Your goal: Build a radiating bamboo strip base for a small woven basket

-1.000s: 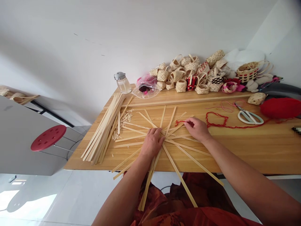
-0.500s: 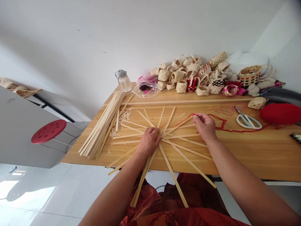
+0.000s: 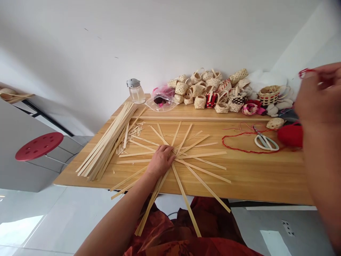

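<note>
Flat wooden strips (image 3: 198, 170) cross in a star pattern on the table. My left hand (image 3: 162, 160) presses on their crossing point, its fingers close together over the centre. High at the right edge, my right hand (image 3: 318, 92) is raised above the table with its fingers closed on red yarn (image 3: 306, 72). More red yarn curves across the table beside the white-handled scissors (image 3: 266, 141), and a red yarn ball (image 3: 290, 135) lies behind my right forearm, partly hidden by it.
A bundle of strips (image 3: 109, 142) and small scraps (image 3: 134, 131) lie at left. Behind stand a glass jar (image 3: 137, 93), a plastic bag (image 3: 162, 101) and several small woven baskets (image 3: 199, 101). A red stool (image 3: 39, 145) stands left of the table (image 3: 255, 177).
My right hand has moved up and far right with the red yarn, drawing it off the strips. My left hand stays on the crossing. The view has shifted a little to the right.
</note>
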`<state>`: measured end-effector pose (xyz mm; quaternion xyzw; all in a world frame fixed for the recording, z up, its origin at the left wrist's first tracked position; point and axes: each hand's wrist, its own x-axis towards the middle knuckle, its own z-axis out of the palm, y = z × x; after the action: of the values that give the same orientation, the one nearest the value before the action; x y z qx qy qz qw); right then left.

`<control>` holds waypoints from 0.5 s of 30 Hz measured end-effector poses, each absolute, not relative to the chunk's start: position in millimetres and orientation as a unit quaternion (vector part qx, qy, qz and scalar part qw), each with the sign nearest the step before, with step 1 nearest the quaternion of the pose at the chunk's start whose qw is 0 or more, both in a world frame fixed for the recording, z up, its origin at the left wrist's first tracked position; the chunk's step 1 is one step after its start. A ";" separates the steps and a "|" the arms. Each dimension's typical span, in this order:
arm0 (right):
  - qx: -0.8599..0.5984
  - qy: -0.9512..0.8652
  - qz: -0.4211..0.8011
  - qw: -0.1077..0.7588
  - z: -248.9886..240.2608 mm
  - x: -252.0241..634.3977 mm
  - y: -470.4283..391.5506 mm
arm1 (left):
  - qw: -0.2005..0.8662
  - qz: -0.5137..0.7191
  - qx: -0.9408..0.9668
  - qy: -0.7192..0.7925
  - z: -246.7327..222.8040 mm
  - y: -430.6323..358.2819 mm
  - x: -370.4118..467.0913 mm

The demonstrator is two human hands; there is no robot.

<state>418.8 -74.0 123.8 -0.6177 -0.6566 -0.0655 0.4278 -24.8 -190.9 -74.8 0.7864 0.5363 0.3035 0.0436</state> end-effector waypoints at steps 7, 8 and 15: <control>-0.654 -0.639 0.123 0.385 6.9 338.6 -86.0 | 0.051 0.301 0.785 0.539 -75.4 -190.7 -24.8; -0.661 -0.640 0.182 0.347 -5.7 335.2 -85.7 | 0.052 0.302 0.784 0.539 -75.1 -190.5 -24.7; -0.744 -0.607 0.044 0.276 -17.6 361.1 -70.7 | 0.058 0.308 0.776 0.547 -74.5 -190.0 -24.1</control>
<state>361.1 -70.7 -17.6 -0.7438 -0.6071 0.0438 0.2761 -24.1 -190.0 -74.5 0.7764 0.5468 0.3080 0.0577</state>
